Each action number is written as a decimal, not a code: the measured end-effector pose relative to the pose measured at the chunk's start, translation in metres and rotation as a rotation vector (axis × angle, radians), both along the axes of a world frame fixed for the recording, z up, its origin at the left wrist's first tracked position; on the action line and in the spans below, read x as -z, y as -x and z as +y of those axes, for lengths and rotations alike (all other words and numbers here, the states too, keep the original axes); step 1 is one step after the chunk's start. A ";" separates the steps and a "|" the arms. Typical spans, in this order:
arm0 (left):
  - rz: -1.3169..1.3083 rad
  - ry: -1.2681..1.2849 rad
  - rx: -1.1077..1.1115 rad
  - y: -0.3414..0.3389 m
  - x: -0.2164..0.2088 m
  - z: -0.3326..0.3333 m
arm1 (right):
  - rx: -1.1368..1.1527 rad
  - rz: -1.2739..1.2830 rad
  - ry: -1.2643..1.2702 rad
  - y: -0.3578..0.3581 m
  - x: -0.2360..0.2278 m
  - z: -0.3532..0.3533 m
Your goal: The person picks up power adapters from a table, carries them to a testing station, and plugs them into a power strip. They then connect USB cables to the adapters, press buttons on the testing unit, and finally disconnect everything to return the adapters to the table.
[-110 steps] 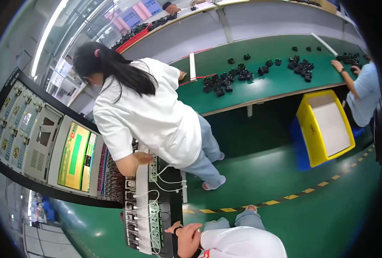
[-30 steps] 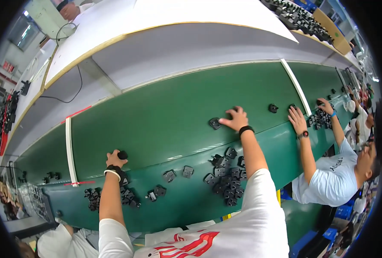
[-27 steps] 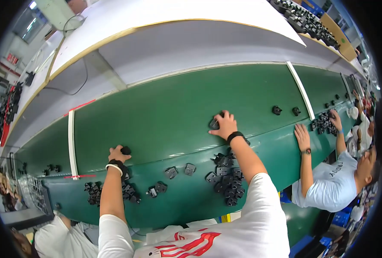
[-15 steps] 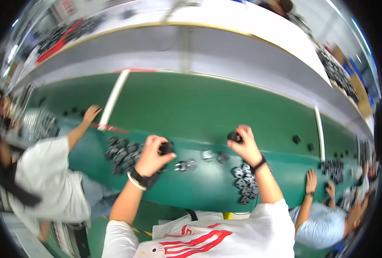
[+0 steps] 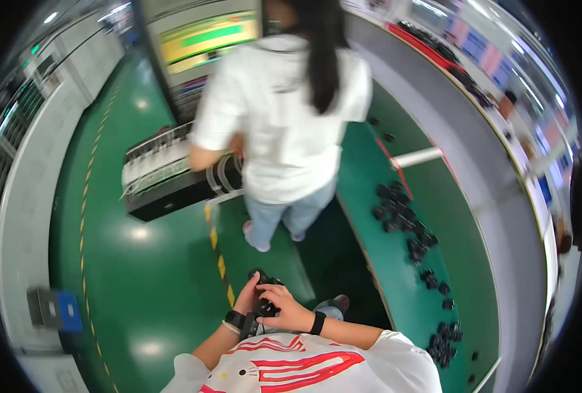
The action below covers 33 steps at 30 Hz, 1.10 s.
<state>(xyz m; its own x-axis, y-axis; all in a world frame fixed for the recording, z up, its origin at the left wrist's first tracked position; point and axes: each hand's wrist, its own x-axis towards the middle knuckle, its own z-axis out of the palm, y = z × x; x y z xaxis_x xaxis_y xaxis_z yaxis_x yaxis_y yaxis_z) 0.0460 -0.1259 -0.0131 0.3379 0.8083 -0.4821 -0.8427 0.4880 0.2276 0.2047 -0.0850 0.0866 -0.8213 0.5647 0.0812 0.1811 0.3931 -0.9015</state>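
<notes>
As the head view looks down, the left hand [image 5: 246, 297], half closed, curls round black parts [image 5: 264, 306] near the shirt [image 5: 304, 367]; the right hand [image 5: 288, 311] bends over them, probably so none fall. Black piles [image 5: 396, 208] sit right, on the green bench [image 5: 396, 288].

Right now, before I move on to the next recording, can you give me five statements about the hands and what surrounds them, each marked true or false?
1. The left hand and right hand are close together. True.
2. Both hands are empty. False: they hold black pieces.
3. Loose black parts lie on the green bench at the picture's right. True.
4. The co-worker ahead faces the camera. False: their back is turned.
5. Yellow-and-black tape runs along the green floor. True.
</notes>
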 end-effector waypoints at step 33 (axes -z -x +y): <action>-0.181 -0.029 -0.637 0.420 -0.068 0.150 | 0.197 0.855 1.600 0.422 0.067 0.317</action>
